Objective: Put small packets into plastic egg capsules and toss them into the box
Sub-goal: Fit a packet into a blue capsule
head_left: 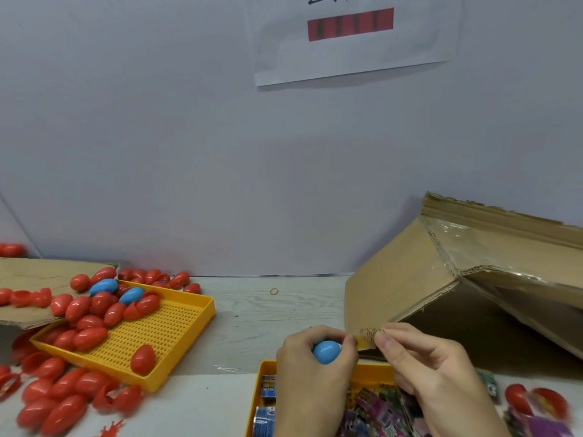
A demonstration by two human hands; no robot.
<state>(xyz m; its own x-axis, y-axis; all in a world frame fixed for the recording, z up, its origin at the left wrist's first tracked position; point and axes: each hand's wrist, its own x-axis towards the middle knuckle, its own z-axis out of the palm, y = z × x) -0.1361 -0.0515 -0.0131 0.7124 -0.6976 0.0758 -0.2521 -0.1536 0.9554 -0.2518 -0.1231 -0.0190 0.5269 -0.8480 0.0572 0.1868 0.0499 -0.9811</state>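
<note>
Large cardboard box (410, 285) lies tipped on its side at the right of the counter (277, 313), open mouth facing the person, flap reaching down close behind the hands. Yellow perforated tray (170, 332) at left, heaped at its far end with red egg capsules (88, 310) and two blue ones (104, 286); more red capsules spill loose over the counter beside it. Second yellow tray (266, 367), near edge, holds printed packets (375, 408), mostly hidden under the wrists. Left hand (312, 367) curls round a blue capsule (327, 351), rounded end showing toward the viewer; whether it is open on the hidden side I cannot tell. Right hand (432, 364) pinches a small yellowish packet (367, 337) between thumb and fingertips, other fingers loosely bent. Packet sits just right of the capsule, touching or nearly touching the left fingertips, long axis running roughly left-right toward the capsule. Both hands meet at mid-counter, right in front of the box mouth. Judgement: packet is about to be fed leftward into the capsule; the right hand does the feeding, the left steadies. A rubber band (274, 291) lies alone farther back.
</note>
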